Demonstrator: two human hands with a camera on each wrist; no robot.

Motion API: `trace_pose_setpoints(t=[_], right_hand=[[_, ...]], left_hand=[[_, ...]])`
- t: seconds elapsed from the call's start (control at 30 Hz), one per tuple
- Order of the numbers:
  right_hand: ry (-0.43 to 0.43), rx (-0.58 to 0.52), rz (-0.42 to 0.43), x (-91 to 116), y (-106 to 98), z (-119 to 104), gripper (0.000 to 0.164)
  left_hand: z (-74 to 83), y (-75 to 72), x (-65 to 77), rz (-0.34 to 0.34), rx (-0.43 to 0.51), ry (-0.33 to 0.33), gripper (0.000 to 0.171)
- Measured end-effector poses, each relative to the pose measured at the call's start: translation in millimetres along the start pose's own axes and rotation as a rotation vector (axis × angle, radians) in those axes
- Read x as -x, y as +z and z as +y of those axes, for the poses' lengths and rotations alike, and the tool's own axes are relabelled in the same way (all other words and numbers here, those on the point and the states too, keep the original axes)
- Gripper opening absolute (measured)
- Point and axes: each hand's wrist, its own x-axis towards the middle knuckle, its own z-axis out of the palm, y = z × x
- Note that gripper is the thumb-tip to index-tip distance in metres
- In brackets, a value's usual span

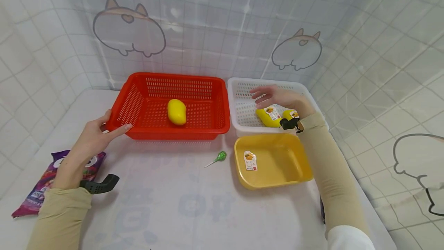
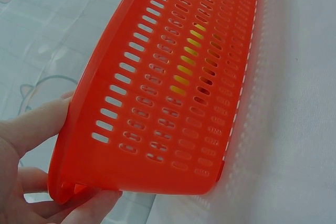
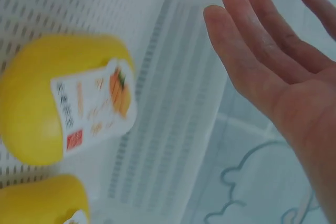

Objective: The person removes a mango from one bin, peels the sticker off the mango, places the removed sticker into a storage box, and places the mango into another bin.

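My left hand (image 1: 91,138) grips the front left corner of a red perforated basket (image 1: 173,133), fingers and thumb around its rim. One plain yellow mango (image 1: 177,112) lies inside that basket; slivers of yellow show through the slots in the left wrist view. Over the white perforated basket (image 1: 239,129), my right hand (image 1: 277,96) hovers with its fingers extended and nothing in them. Two yellow mangoes bearing white labels lie below it: one mango (image 3: 31,98) under the hand, the other mango (image 3: 39,203) beside it, partly hidden by the wrist in the head view.
In front of the white basket stands a yellow plastic basin (image 1: 274,183) with a label (image 1: 250,161) inside. A green lollipop (image 1: 221,156) lies on the white table (image 1: 166,207). At left, a purple snack bag (image 1: 34,200) is under the left forearm. Tiled-pattern curtains (image 1: 208,30) surround the table.
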Motion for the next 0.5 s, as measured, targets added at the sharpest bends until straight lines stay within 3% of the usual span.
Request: trace_pose_setpoints(t=[0.23,0.5], right_hand=[[0.048,-0.006,0.012,-1.6,-10.5,18.9,0.072],[0.07,0.001,-0.018,-2.2,-20.4,39.3,0.072]], left_hand=[[-2.1,0.0,-0.3,0.004,-0.003,0.009,0.104],[-0.6,0.5,0.5,0.014,-0.009,0.025,0.104]])
